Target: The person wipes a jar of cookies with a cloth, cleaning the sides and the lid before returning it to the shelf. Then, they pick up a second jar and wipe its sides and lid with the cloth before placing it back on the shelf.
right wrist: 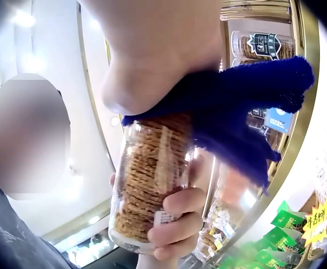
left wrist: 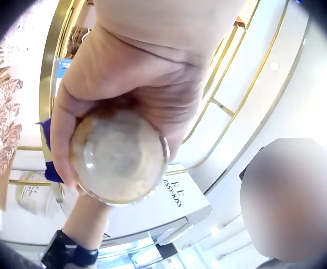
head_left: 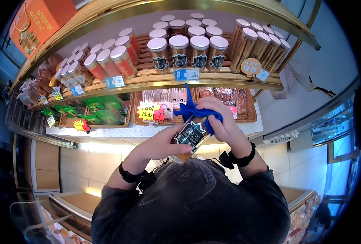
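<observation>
A clear jar (head_left: pixel 193 134) of stacked round brown biscuits, with a dark label, is held tilted in front of my chest. My left hand (head_left: pixel 161 142) grips its lower part, thumb along one side. In the right wrist view, the left fingers (right wrist: pixel 177 216) curl round the jar near a small white sticker. My right hand (head_left: pixel 224 120) holds a blue cloth (head_left: pixel 194 110) against the jar's upper end, which the cloth and hand hide. Loose ends of that cloth hang out past the hand. The left wrist view looks onto the jar's round base (left wrist: pixel 118 159).
Ahead is a slatted wooden shelf (head_left: pixel 144 74) with several white-lidded jars (head_left: pixel 179 51). Below it, wicker baskets (head_left: pixel 136 120) of packaged snacks stand on a white counter (head_left: pixel 255 128). An orange gift box (head_left: pixel 42 24) sits at upper left. Another person, face blurred, shows in the wrist views.
</observation>
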Demonstrator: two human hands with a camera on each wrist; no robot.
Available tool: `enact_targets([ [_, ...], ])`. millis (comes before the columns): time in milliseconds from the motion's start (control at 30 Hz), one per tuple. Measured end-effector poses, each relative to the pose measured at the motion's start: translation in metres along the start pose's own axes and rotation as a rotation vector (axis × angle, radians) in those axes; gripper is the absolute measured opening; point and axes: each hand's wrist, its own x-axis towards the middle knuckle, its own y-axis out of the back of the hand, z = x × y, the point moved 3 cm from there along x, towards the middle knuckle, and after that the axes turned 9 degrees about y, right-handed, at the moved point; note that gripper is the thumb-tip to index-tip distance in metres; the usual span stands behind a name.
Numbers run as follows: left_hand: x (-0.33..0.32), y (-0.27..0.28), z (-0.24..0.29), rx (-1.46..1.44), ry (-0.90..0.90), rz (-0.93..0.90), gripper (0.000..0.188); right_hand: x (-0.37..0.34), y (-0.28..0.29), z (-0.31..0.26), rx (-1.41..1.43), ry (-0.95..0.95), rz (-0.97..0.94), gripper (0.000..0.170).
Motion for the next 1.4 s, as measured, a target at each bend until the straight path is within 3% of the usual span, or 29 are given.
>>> enact_targets([
  [33,-0.002,-0.005,0.004,0.125,0.047,0.151,0.071,-0.001,-0.004,0.005,-0.059,-0.035,0.065,0.027],
  [67,-0.003,-0.013,0.009,0.123,0.044,0.149,0.071,0.0,-0.008,0.001,-0.062,-0.036,0.063,0.027],
  [133,-0.003,-0.018,0.014,0.334,0.092,0.373,0.067,-0.002,-0.01,0.001,-0.29,-0.397,0.131,0.021],
  [200,0.002,-0.019,0.004,0.448,0.024,0.468,0.071,-0.008,-0.014,0.012,-0.452,-0.377,0.139,0.019],
  [267,0.004,-0.019,0.003,0.762,-0.072,0.669,0.073,-0.012,-0.016,0.019,-0.794,-0.289,0.097,0.021],
  [333,0.005,-0.02,0.005,0.715,0.004,0.657,0.073,-0.009,-0.013,0.016,-0.871,-0.224,0.102,0.027],
  [400,0.007,-0.017,-0.001,0.818,-0.093,0.715,0.072,-0.01,-0.002,0.021,-0.744,-0.386,0.194,0.029],
  [433,0.007,-0.017,-0.001,0.749,-0.068,0.686,0.074,-0.013,0.005,0.026,-0.634,-0.355,0.324,0.033],
  [467,0.007,-0.015,-0.001,0.755,-0.083,0.701,0.074,-0.025,0.013,0.037,-0.433,-0.504,0.395,0.027],
  [533,0.01,-0.011,-0.005,0.519,-0.12,0.69,0.075,-0.088,0.017,0.118,-0.093,-0.468,0.829,0.027],
  [567,0.011,-0.01,-0.002,0.381,-0.118,0.648,0.074,-0.075,0.012,0.094,0.686,-0.638,0.876,0.029],
  [600,0.014,-0.009,-0.003,0.38,-0.13,0.663,0.074,-0.075,-0.005,0.094,0.964,-0.677,0.903,0.038],
  [633,0.02,-0.007,-0.007,0.226,-0.258,0.675,0.072,-0.069,-0.02,0.08,1.041,-0.742,0.82,0.046],
  [700,0.025,-0.008,-0.002,0.011,-0.432,0.685,0.068,-0.074,-0.055,0.073,1.077,-0.724,0.725,0.055],
  [733,0.032,-0.006,-0.007,0.073,-0.538,0.728,0.065,-0.069,-0.066,0.069,1.049,-0.658,0.633,0.061],
  [800,0.04,-0.006,-0.012,0.066,-0.59,0.789,0.065,-0.049,-0.071,0.044,1.259,-0.522,0.559,0.067],
  [867,0.043,-0.011,-0.009,0.013,-0.643,0.755,0.069,-0.043,-0.074,0.032,1.263,-0.509,0.591,0.068],
  [933,0.047,-0.011,-0.012,0.184,-0.71,0.736,0.073,-0.047,-0.083,0.032,1.261,-0.522,0.676,0.07],
  [1000,0.055,-0.002,-0.027,0.512,-0.602,0.666,0.076,-0.044,-0.084,0.029,1.067,-0.601,0.722,0.069],
  [1067,0.06,0.001,-0.031,0.569,-0.52,0.635,0.083,-0.045,-0.078,0.037,1.096,-0.633,0.725,0.071],
  [1133,0.041,-0.008,0.0,0.289,-0.678,0.649,0.093,-0.044,-0.068,0.041,1.199,-0.683,0.763,0.064],
  [1167,0.034,-0.005,0.015,0.155,-0.802,0.605,0.107,-0.043,-0.061,0.04,1.111,-0.673,0.726,0.075],
  [1200,0.023,0.003,0.032,0.118,-0.818,0.588,0.108,-0.043,-0.055,0.04,1.133,-0.61,0.674,0.074],
  [1267,-0.001,0.002,0.072,0.295,-0.6,0.506,0.105,-0.053,-0.049,0.064,0.99,-0.546,0.726,0.072],
  [1300,-0.004,0.005,0.087,0.294,-0.602,0.508,0.105,-0.057,-0.047,0.071,0.99,-0.546,0.724,0.072],
  [1367,-0.007,0.001,0.109,0.975,-0.623,0.609,0.083,-0.058,-0.041,0.078,0.847,-0.445,0.674,0.066],
  [1400,-0.008,-0.001,0.113,0.975,-0.626,0.613,0.083,-0.053,-0.039,0.077,0.847,-0.443,0.669,0.066],
])
